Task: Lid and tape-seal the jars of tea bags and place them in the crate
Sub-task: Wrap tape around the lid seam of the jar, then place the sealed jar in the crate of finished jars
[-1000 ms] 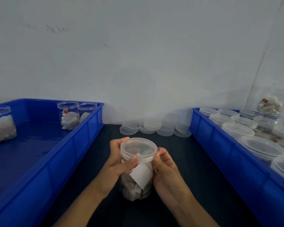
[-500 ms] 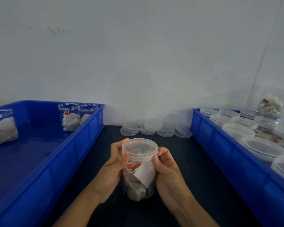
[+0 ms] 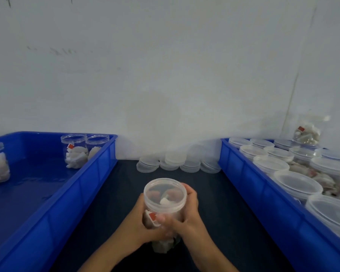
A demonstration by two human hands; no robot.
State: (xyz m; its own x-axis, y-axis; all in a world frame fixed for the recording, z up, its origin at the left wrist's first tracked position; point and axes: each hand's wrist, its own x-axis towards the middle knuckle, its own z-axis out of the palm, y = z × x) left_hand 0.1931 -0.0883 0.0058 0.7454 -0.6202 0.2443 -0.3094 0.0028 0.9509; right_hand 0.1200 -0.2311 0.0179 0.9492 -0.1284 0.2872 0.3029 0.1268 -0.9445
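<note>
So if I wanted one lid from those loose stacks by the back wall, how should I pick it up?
Take the top lid of a stack by its rim, reaching from above and the front. The lids are flat, stacked discs with the wall close behind, so only the edge gives fingers purchase.

The jar [image 3: 164,211] is clear plastic under a cloudy translucent lid [image 3: 164,193], showing off-white tea bags with a red tag [image 3: 152,216]. The tabletop [image 3: 214,209] is dark navy, almost black. Both crates, left crate [image 3: 53,195] and right crate [image 3: 263,201], are saturated blue. The spare lids [image 3: 177,162] are milky translucent. The wall [image 3: 165,75] is plain pale grey-white.
</note>
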